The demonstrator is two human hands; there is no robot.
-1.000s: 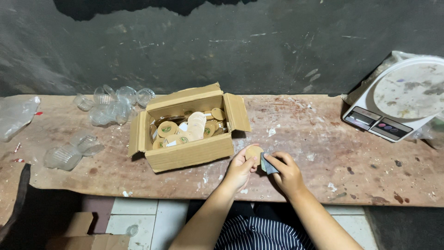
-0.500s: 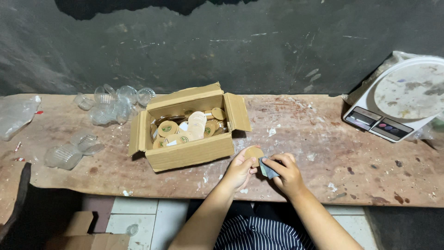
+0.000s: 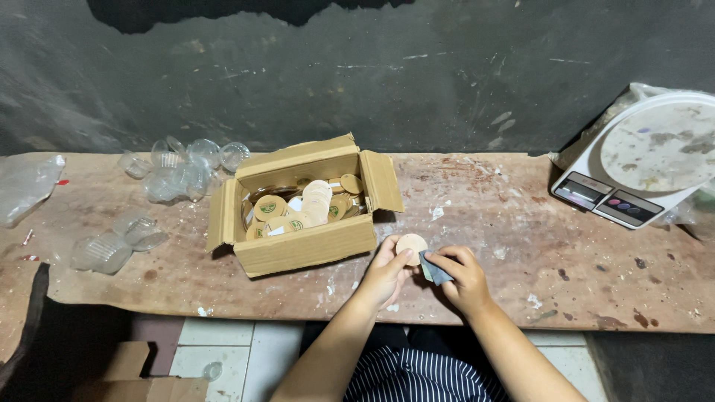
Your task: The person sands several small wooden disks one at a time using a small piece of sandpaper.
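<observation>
My left hand (image 3: 387, 272) holds a small round tan disc (image 3: 411, 245) by its edge, just right of an open cardboard box (image 3: 305, 246). My right hand (image 3: 462, 275) pinches a small dark grey-blue piece (image 3: 433, 269) against the disc's lower right side. Both hands rest over the front edge of the worn wooden table (image 3: 484, 201). The box holds several similar round discs (image 3: 313, 205), some with green marks, some pale.
A white kitchen scale (image 3: 640, 160) sits at the table's right end. Clear plastic cups (image 3: 179, 167) cluster at the back left, more clear cups (image 3: 112, 246) and a plastic bag (image 3: 26, 186) lie further left. A cardboard piece (image 3: 141, 372) lies on the tiled floor.
Both hands stay together at the table's front edge with the disc and the dark piece; only slight finger shifts show.
</observation>
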